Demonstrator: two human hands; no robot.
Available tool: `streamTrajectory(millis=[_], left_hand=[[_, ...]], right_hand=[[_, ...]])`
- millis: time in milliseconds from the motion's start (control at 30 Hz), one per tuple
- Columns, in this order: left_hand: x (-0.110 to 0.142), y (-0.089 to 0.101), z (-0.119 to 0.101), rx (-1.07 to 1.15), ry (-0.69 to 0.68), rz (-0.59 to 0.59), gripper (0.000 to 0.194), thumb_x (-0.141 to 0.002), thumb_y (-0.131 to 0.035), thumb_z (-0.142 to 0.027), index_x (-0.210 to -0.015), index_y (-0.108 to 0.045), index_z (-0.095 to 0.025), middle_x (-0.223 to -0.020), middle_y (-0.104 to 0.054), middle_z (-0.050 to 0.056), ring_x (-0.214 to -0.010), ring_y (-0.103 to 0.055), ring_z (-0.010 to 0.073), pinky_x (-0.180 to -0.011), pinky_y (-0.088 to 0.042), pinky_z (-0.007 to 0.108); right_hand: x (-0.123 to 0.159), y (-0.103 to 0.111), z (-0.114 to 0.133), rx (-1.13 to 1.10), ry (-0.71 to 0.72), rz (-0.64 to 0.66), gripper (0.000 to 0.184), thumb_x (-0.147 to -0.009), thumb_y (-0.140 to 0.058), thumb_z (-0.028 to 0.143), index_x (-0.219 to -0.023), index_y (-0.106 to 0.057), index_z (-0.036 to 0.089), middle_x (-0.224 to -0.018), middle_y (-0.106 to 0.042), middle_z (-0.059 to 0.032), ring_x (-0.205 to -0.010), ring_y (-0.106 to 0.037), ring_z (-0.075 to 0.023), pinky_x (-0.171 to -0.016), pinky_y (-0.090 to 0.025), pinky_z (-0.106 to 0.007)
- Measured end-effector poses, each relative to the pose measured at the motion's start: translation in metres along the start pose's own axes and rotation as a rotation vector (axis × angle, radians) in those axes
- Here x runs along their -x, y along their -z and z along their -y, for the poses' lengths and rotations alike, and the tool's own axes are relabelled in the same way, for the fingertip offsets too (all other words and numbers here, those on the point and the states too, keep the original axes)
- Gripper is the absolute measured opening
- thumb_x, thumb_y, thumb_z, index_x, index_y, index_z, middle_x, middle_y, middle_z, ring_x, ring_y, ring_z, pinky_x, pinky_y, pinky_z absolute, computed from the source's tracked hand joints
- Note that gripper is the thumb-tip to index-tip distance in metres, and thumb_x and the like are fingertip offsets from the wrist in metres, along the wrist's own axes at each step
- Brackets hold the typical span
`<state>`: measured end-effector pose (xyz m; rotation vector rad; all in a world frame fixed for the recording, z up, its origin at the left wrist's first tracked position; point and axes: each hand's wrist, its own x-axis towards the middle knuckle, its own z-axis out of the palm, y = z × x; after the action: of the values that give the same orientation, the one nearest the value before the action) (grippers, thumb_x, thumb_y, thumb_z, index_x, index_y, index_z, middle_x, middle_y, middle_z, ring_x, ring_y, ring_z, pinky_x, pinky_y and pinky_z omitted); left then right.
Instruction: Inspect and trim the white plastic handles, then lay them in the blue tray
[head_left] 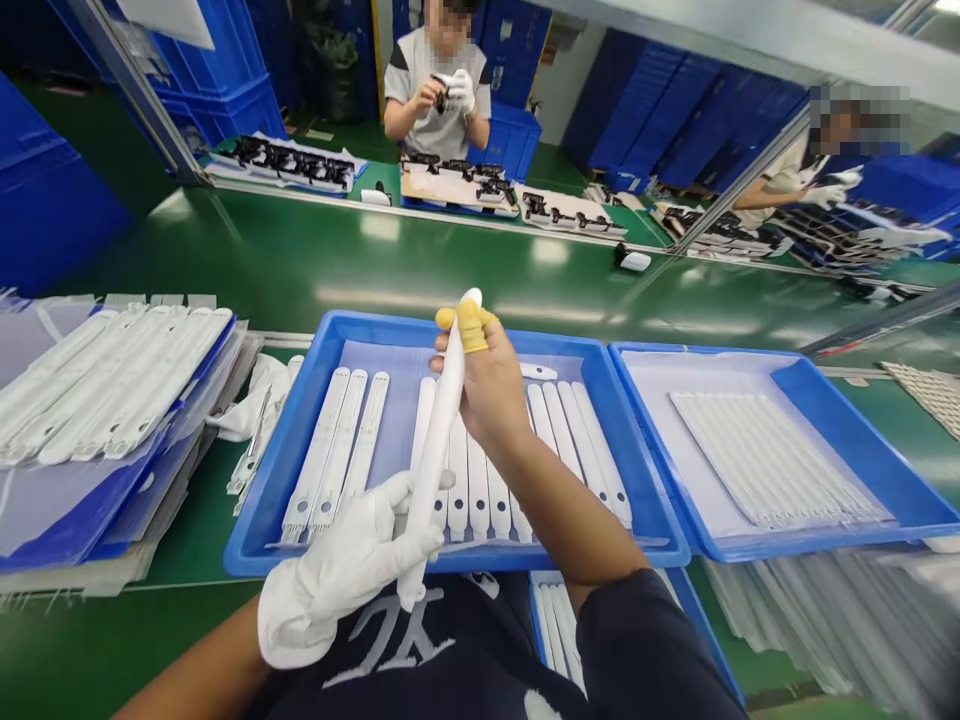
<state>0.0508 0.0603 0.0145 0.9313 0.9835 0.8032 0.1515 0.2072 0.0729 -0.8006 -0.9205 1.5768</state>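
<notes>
White strips [112, 380] lie piled at left. The gloved left hand [352, 545] curls around the low end of a long white piece [441, 420], held up over a blue tray [390, 323]. The right hand [491, 385] pinches its top. It looks like checking or wiping; next calls for gentle turning, clear of the crowded row [478, 490] below.

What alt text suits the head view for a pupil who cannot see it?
A white-gloved left hand and a right hand with yellow finger covers hold a long white part above a blue tray of similar parts. Another blue tray sits to its right.
</notes>
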Motion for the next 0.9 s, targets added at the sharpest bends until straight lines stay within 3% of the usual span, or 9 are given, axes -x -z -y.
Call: streamTrajectory(millis=[100, 167, 267, 367, 467, 567, 667, 800, 900], left_hand=[[-0.001, -0.001, -0.009, -0.048, 0.026, -0.041, 0.065, -0.090, -0.061, -0.054, -0.139, -0.050, -0.014, -0.076, -0.066, -0.001, -0.041, -0.053, 0.0086, -0.056, -0.051, 0.027], [-0.005, 0.003, -0.011, -0.182, 0.034, -0.090, 0.063, -0.094, -0.053, -0.052, -0.143, -0.048, -0.014, -0.079, -0.068, 0.001, -0.045, -0.057, 0.0113, -0.057, -0.053, 0.029], [-0.015, 0.019, -0.006, -0.693, 0.044, -0.277, 0.059, -0.100, -0.041, -0.041, -0.151, -0.041, -0.012, -0.079, -0.070, 0.004, -0.063, -0.067, 0.0190, -0.067, -0.055, 0.031], [-0.022, 0.041, 0.006, -1.139, 0.162, -0.406, 0.064, -0.099, -0.040, -0.026, -0.158, -0.028, -0.005, -0.076, -0.073, 0.008, -0.072, -0.072, 0.0249, -0.071, -0.054, 0.034], [-0.026, 0.055, 0.017, -1.257, 0.293, -0.304, 0.061, -0.099, -0.038, -0.019, -0.158, -0.030, -0.005, -0.084, -0.077, 0.013, -0.075, -0.075, 0.0270, -0.070, -0.054, 0.033], [-0.028, 0.057, 0.024, -1.320, 0.367, -0.229, 0.056, -0.098, -0.040, -0.015, -0.154, -0.042, -0.010, -0.099, -0.079, 0.017, -0.088, -0.077, 0.0282, -0.076, -0.056, 0.034], [-0.031, 0.055, 0.026, -1.330, 0.387, -0.231, 0.048, -0.100, -0.047, -0.024, -0.146, -0.054, -0.016, -0.096, -0.080, 0.016, -0.088, -0.078, 0.0318, -0.077, -0.057, 0.038], [-0.029, 0.051, 0.023, -1.330, 0.331, -0.326, 0.046, -0.101, -0.049, -0.037, -0.141, -0.060, -0.017, -0.115, -0.076, 0.018, -0.107, -0.074, 0.0322, -0.092, -0.055, 0.040], [-0.021, 0.047, 0.017, -1.046, 0.121, -0.404, 0.055, -0.102, -0.044, -0.042, -0.150, -0.047, -0.016, -0.136, -0.066, 0.015, -0.131, -0.059, 0.0289, -0.110, -0.045, 0.040]], right_hand=[[-0.013, 0.006, -0.012, 0.103, 0.019, -0.027, 0.043, -0.078, -0.076, 0.057, -0.088, -0.050, 0.024, -0.090, -0.058, 0.0033, -0.067, -0.054, -0.0073, -0.054, -0.047, -0.020], [-0.021, 0.013, -0.025, 0.247, 0.093, -0.025, 0.038, -0.087, -0.066, 0.058, -0.092, -0.049, 0.025, -0.095, -0.058, 0.0010, -0.077, -0.059, -0.0105, -0.065, -0.053, -0.024], [-0.028, 0.028, -0.049, 0.649, 0.260, 0.028, 0.026, -0.102, -0.045, 0.044, -0.116, -0.049, 0.023, -0.120, -0.059, -0.0086, -0.105, -0.061, -0.0170, -0.089, -0.055, -0.033], [-0.026, 0.049, -0.068, 1.360, 0.265, 0.349, 0.041, -0.104, -0.031, 0.019, -0.144, -0.036, 0.011, -0.146, -0.044, -0.0247, -0.124, -0.054, -0.0232, -0.095, -0.054, -0.040], [-0.017, 0.068, -0.078, 1.779, 0.233, 0.833, 0.044, -0.091, -0.038, -0.003, -0.129, -0.057, 0.011, -0.136, -0.056, -0.0216, -0.128, -0.052, -0.0261, -0.105, -0.046, -0.048], [-0.010, 0.075, -0.082, 1.806, 0.283, 1.125, 0.045, -0.082, -0.044, -0.012, -0.104, -0.069, 0.017, -0.108, -0.070, -0.0088, -0.118, -0.056, -0.0231, -0.115, -0.032, -0.054], [-0.012, 0.072, -0.083, 1.855, 0.351, 1.274, 0.042, -0.081, -0.048, -0.012, -0.103, -0.070, 0.017, -0.104, -0.071, -0.0082, -0.112, -0.055, -0.0243, -0.115, -0.028, -0.056], [-0.022, 0.065, -0.072, 1.917, 0.417, 1.331, 0.029, -0.078, -0.057, -0.005, -0.094, -0.071, 0.015, -0.098, -0.070, -0.0108, -0.104, -0.055, -0.0270, -0.102, -0.038, -0.048], [-0.024, 0.064, -0.052, 1.948, 0.505, 1.242, 0.026, -0.082, -0.057, 0.003, -0.100, -0.070, 0.016, -0.103, -0.068, -0.0132, -0.102, -0.054, -0.0282, -0.096, -0.042, -0.048]])
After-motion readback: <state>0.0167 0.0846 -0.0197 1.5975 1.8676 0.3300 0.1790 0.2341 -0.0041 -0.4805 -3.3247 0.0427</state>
